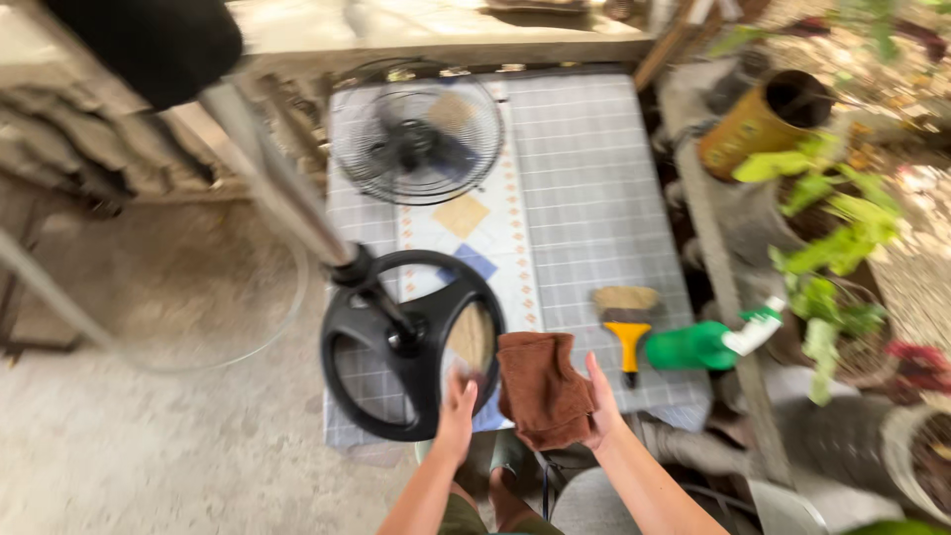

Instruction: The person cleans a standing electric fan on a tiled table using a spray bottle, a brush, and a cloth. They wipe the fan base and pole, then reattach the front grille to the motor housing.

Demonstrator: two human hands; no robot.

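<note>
A black round fan base (411,345) on a metal pole (282,183) lies tilted over a tiled mat (594,178). My left hand (458,408) touches the base's near rim, fingers spread against it. My right hand (600,406) holds a brown cloth (540,388) by its right edge. The cloth hangs between both hands, just right of the base. A wire fan grille with dark blades (416,131) lies at the far end of the mat.
A yellow-handled brush (627,322) and a green spray bottle (705,343) lie on the mat to the right. Potted plants (827,248) and a rusty yellow can (758,121) line the right side. Bare concrete floor (149,436) spreads to the left.
</note>
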